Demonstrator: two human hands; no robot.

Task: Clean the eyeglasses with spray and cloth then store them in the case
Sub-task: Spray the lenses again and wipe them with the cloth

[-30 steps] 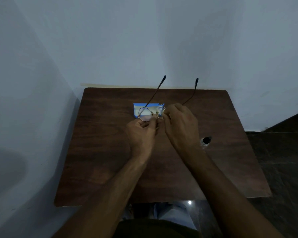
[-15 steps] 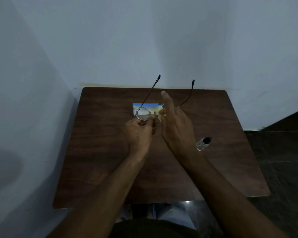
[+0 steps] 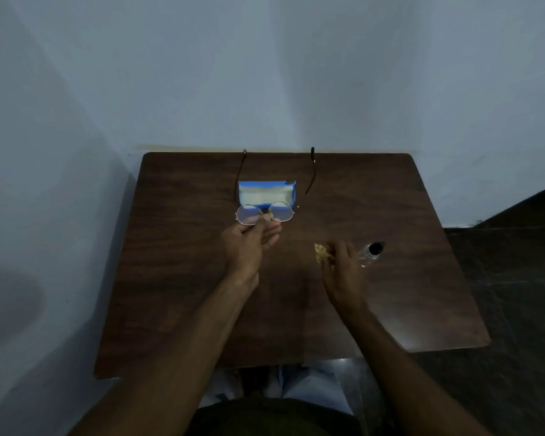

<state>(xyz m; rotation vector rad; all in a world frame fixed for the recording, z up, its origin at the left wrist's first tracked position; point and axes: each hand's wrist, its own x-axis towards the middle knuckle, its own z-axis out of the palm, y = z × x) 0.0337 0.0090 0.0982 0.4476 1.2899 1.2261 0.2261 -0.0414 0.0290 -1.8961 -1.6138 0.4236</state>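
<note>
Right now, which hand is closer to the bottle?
Right. The right hand, pinching the cloth, is just beside the bottle; the left hand holds the glasses farther away, by the case.

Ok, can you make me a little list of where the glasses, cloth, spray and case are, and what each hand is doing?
glasses: held above the table, arms unfolded, pointing away
left hand: pinches the glasses near the bridge
right hand: holds the crumpled cloth
spray bottle: on the table, just right of the right hand
case: blue, open, nothing inside, beyond the glasses
</note>
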